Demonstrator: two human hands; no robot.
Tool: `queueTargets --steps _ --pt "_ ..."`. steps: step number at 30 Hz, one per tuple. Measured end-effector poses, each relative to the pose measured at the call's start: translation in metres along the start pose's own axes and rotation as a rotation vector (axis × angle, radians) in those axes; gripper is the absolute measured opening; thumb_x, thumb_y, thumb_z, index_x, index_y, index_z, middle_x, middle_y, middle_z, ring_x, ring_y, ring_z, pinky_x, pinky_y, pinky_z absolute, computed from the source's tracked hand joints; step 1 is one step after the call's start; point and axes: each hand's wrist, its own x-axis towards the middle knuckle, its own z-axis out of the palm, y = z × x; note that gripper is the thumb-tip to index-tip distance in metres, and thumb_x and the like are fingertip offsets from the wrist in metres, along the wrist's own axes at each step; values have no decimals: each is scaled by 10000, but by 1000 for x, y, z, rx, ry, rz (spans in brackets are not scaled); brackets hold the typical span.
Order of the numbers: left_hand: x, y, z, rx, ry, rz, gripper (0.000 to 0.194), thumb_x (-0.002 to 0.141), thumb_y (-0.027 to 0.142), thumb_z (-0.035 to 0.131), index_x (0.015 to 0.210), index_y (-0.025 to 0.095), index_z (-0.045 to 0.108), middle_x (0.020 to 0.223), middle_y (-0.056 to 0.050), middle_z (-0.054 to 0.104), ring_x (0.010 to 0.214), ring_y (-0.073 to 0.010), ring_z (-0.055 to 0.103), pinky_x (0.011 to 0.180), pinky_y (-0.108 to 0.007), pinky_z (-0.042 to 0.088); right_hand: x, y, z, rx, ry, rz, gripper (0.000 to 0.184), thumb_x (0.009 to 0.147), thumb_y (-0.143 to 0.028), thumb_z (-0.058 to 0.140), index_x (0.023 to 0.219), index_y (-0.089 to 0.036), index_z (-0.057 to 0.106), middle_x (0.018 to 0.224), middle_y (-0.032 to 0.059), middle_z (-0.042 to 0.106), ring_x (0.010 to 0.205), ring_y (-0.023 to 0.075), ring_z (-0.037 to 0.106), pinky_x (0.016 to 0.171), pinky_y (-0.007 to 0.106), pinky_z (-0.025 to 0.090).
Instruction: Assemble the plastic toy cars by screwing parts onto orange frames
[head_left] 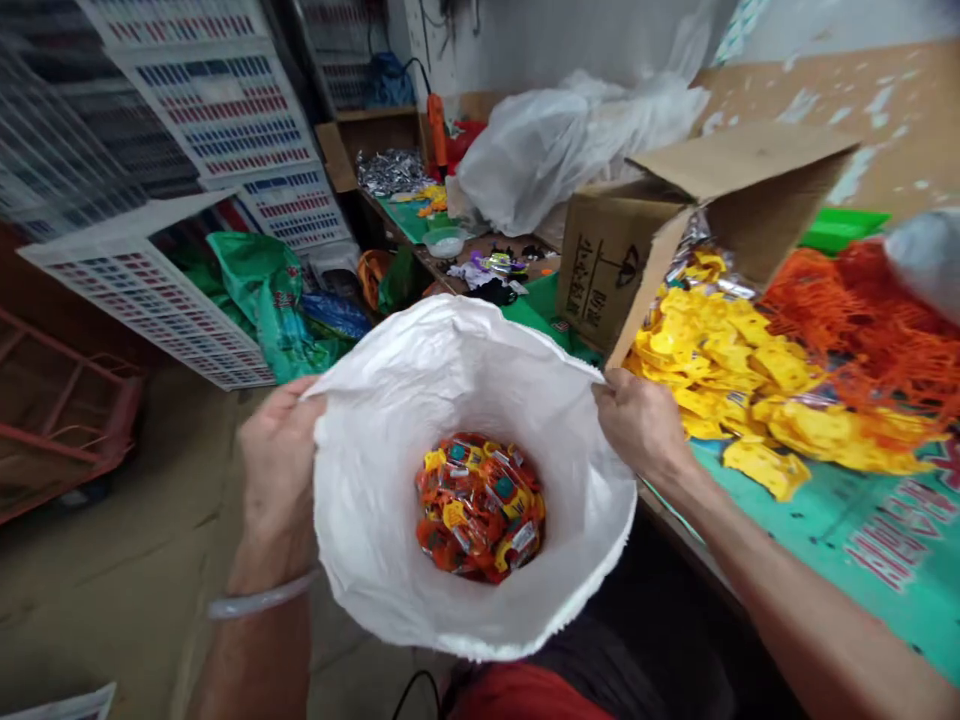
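Note:
A white sack point(360, 500) hangs with its mouth spread wide in front of me. My left hand point(281, 450) is closed on the left part of its rim. On the opposite side, my right hand point(641, 415) pinches the rim near the table edge. Deep inside the sack lie many small orange and yellow pieces point(480, 505), which look like toy parts in clear wrapping. The bottom of the sack is hidden beneath them.
To the right, a green-covered table point(817, 530) bears yellow plastic parts point(727, 350), orange netted pieces point(862, 320) and an opened cardboard box point(622, 250). White plastic crates point(217, 90) are stacked at the back left. A red metal trolley point(67, 420) stands on the floor at left.

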Motion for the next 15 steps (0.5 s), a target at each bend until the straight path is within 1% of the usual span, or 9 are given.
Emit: queueTargets --steps 1,3,5,6,7,9,11,13,15 --pt "-2 5 -5 17 38 54 478 622 282 632 1082 161 679 683 26 660 553 -126 546 492 -200 402 -2 4 -6 -1 12 17 376 928 -273 323 1028 -134 657 919 177 710 912 294 672 686 321 456" --pt "-1 -2 -8 130 49 106 446 647 315 617 1066 184 692 710 20 660 552 -132 530 483 -208 403 -9 3 -8 0 20 42 366 924 -282 341 1037 -139 659 900 180 710 888 305 677 682 338 459" --pt "5 -25 -2 254 -49 128 434 650 322 567 1035 175 704 713 8 662 568 -147 525 468 -216 380 -15 -7 2 4 11 40 316 901 -240 398 1040 -130 660 869 182 712 847 288 688 693 337 466" --pt "9 -37 4 262 -106 125 411 623 300 559 975 164 721 687 3 663 581 -161 539 479 -225 390 -17 -13 9 6 5 25 290 881 -206 433 1038 -121 660 858 183 714 834 275 692 703 331 468" --pt "13 -47 11 258 -132 124 369 592 288 552 885 155 734 644 0 655 582 -171 545 480 -232 393 -17 -18 16 9 2 6 271 862 -180 461 1030 -113 662 850 185 715 829 266 694 709 324 469" --pt "18 -56 20 220 -164 131 369 582 287 529 857 151 734 677 -14 678 625 -183 575 514 -238 423 -14 -24 23 9 7 -28 262 848 -160 477 1025 -109 662 848 183 719 834 263 696 707 314 469" --pt "19 -50 18 174 -175 131 419 585 300 526 919 142 725 715 -18 694 606 -172 580 524 -241 437 -10 -21 21 3 22 -38 273 871 -182 444 1022 -128 665 857 176 723 845 276 697 688 315 467" --pt "15 -34 6 117 -164 113 463 595 308 556 996 132 708 730 -15 698 568 -153 570 519 -237 441 -8 -11 11 -8 47 -15 319 910 -230 380 1035 -148 662 873 174 723 860 295 697 674 327 466" --pt "9 -20 -9 2 -107 75 495 606 295 610 1071 137 680 756 -10 702 562 -142 568 522 -232 445 -9 0 1 -19 80 20 375 940 -273 318 1084 -150 642 896 179 718 881 307 691 685 342 466"
